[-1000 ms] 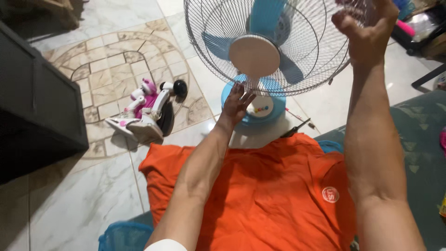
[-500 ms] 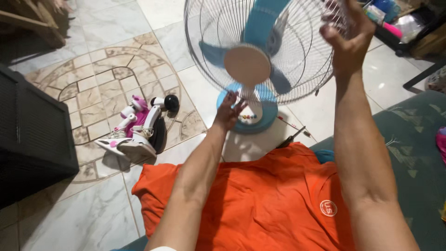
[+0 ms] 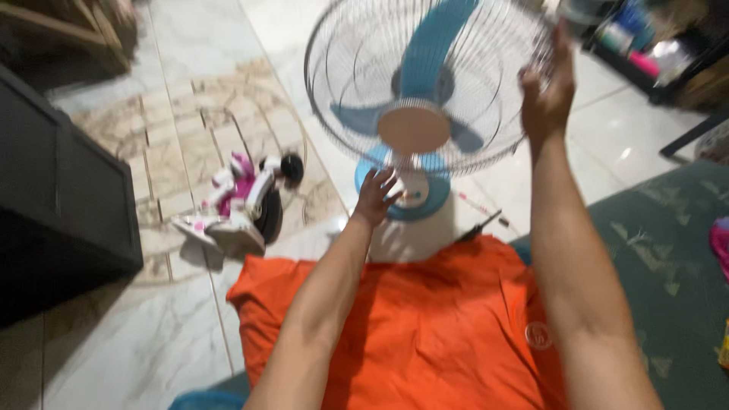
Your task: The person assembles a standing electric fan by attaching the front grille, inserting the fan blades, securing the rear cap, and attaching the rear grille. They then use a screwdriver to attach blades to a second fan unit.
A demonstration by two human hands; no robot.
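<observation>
A table fan with a white wire guard (image 3: 349, 68), blue blades and a round blue base (image 3: 433, 201) stands on the tiled floor in front of me. My left hand (image 3: 376, 195) reaches to the bottom of the guard near the fan's neck, fingers spread. My right hand (image 3: 548, 87) is raised at the guard's right rim and grips the wire there. Motion blur softens the whole picture.
An orange shirt (image 3: 425, 319) covers my lap. A pink and white toy (image 3: 241, 199) lies on the floor to the left, beside a black cabinet (image 3: 53, 205). A dark screwdriver (image 3: 480, 225) rests by the fan base. A green mat (image 3: 668, 250) lies right.
The view shifted and blurred. My right hand slid a little lower along the guard's right rim. My left hand stays under the guard near the neck.
</observation>
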